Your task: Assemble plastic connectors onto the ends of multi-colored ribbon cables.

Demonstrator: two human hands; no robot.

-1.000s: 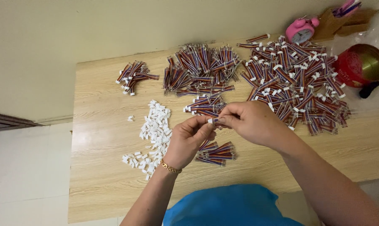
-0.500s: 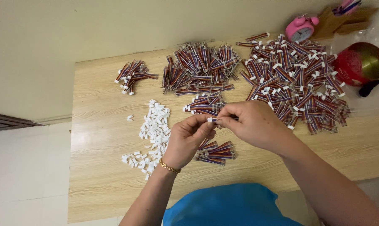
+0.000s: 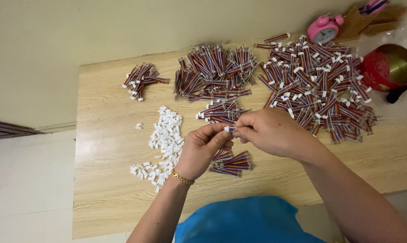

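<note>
head view. your left hand (image 3: pixel 202 150) and right hand (image 3: pixel 271 132) are brought together above the middle of the wooden table (image 3: pixel 104 189), fingertips meeting. both hands pinch one small wire piece (image 3: pixel 230 129), a short striped lead with a white plastic end, held between thumbs and forefingers just above the table surface. your left wrist carries a thin gold bracelet (image 3: pixel 182 179) with a beaded, metallic look.

directly under your hands lies a small bundle of leads (image 3: pixel 232 163), red, blue and white strands lying parallel and flat. just beyond your fingertips a second small bundle (image 3: pixel 221 111) lies fanned on the table.

to your left, a loose heap of white plastic connectors (image 3: pixel 165 139) spreads in a long strip; the pieces are small, blocky and matte. one connector lies apart from the heap, further left.

at the far edge, a large pile of bare striped leads (image 3: pixel 214 69) sits in the middle, and a small cluster with white ends (image 3: pixel 140 78) lies well apart at the far left. on the right, a wide pile of leads with white connectors fitted (image 3: pixel 318 85) covers much of the table.

the table top is pale wood-grain laminate, smooth and flat. beyond its right corner stand a pink round alarm clock (image 3: pixel 326 28) and a red, glossy round container (image 3: pixel 388 67). blue fabric (image 3: pixel 239 222) shows at the near edge.
</note>
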